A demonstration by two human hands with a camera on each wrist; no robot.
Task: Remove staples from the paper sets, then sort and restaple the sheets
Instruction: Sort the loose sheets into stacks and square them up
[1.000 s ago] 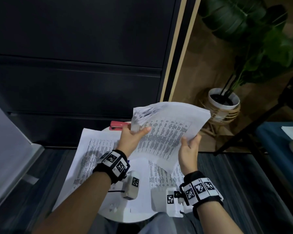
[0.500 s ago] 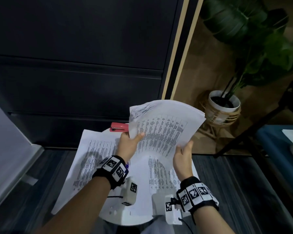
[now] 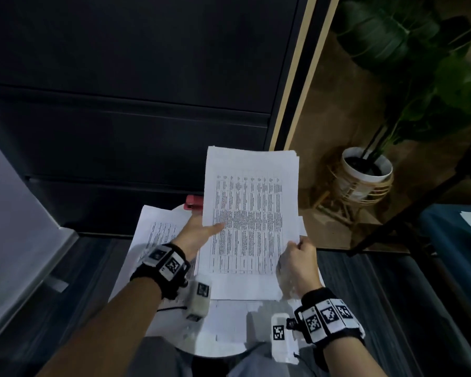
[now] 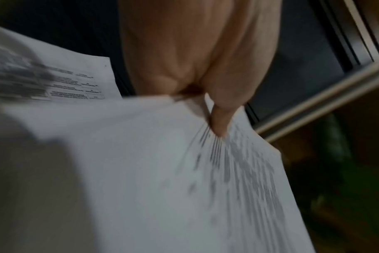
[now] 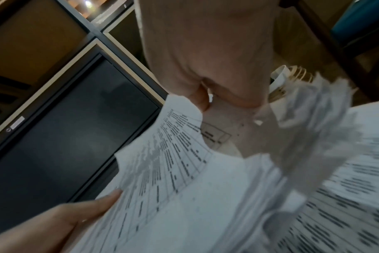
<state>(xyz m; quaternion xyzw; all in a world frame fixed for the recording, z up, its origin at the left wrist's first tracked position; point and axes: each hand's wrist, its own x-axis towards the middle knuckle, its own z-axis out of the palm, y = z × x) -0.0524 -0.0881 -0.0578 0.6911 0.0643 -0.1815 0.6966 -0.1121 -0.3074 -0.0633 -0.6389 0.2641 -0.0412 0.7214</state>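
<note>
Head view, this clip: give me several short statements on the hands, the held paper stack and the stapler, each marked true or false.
1. Both hands hold the paper stack. True: the left hand grips its left edge and the right hand its right edge.
2. The red stapler is in the right hand. False: it lies at the far edge of the round table, partly hidden behind the stack.
3. The top sheet is blank. False: it carries a dense printed table.
4. More printed sheets lie on the table under the left hand. True.
5. A potted plant stands on the table. False: it stands on the floor to the right.
</note>
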